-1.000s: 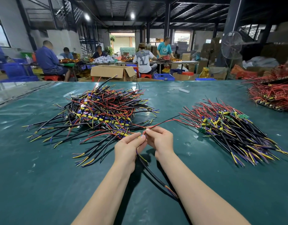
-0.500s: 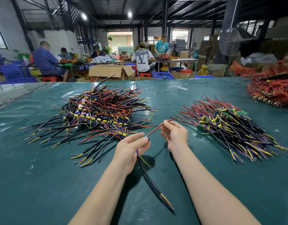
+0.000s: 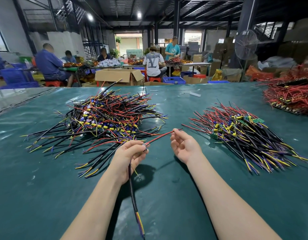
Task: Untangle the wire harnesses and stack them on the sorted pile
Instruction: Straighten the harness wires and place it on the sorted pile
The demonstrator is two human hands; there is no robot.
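So one harness [image 3: 132,187] is up off the table [image 3: 45,196] right now, near the middle, between the two main piles. The left hand [image 3: 130,154] has its fingers curled around the spot where the wires meet, and the black cable end hangs down toward the person. The right hand [image 3: 185,147] is palm-up, mostly relaxed, and only the thumb and forefinger are nipping the far end of the red wire [image 3: 160,136]. That pulls the wire out straight to the right, probably so it lies tidy before stacking.

The left fingers cover the junction, so it's hard to say if anything is knotted in there.

The messy tangled pile [image 3: 106,116] sits far left with wires going every direction. The sorted pile [image 3: 245,134] is on the right, all pointing roughly the same way. That's likely why the harness is held lengthwise, so it can drop in lined up.

Count: two hands, one harness in hand, and three piles on the table, including a mostly red pile [image 3: 292,97] at the far right. There are way too many harnesses per pile to count.
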